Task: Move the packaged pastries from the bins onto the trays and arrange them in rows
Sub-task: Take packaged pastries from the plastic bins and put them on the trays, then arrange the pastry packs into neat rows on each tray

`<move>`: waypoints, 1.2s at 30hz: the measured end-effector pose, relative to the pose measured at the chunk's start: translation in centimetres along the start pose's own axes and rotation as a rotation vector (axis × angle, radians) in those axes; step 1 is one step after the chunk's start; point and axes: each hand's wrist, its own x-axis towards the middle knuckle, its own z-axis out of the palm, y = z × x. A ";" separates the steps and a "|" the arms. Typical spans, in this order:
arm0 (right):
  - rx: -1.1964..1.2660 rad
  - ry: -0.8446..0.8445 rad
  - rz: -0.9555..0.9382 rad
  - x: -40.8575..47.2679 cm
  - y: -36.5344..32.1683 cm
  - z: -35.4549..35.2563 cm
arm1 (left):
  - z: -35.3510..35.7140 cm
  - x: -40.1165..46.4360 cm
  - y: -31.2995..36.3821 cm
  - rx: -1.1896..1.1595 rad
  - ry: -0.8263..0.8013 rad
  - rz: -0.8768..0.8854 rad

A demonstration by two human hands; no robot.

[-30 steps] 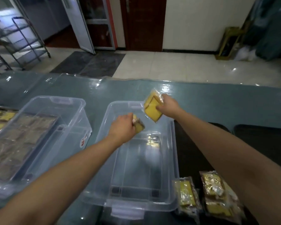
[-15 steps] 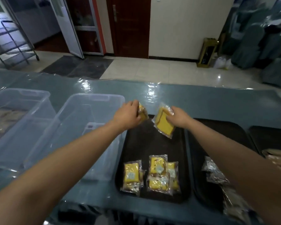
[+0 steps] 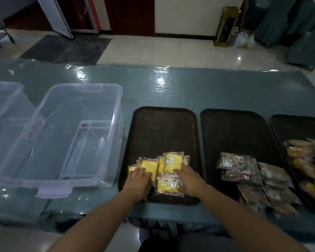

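Several yellow packaged pastries [image 3: 168, 184] lie bunched at the near end of the left black tray [image 3: 164, 122]. My left hand [image 3: 138, 180] rests flat on a yellow pack [image 3: 149, 166] at the tray's near left corner. My right hand [image 3: 189, 177] lies on the packs at the right, fingers touching the upper pack [image 3: 173, 160]. The clear bin [image 3: 76, 131] to the left of the tray holds nothing visible. Whether either hand grips a pack is hard to tell; the fingers look laid flat.
A second clear bin [image 3: 2, 106] stands at the far left edge. The middle black tray [image 3: 233, 124] carries brown packs [image 3: 244, 170] at its near end. A third tray [image 3: 298, 122] at the right holds orange-brown packs [image 3: 305, 157]. The table has a glossy teal cover [image 3: 207, 88].
Both hands have carried their yellow packs from above the bin and the tray's far end down to the tray's near end, setting them among the packs there. The view has shifted right.
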 end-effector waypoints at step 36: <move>0.031 0.128 -0.259 11.1 3.1 -9.6 | -7.0 11.9 0.5 -0.416 0.197 -0.372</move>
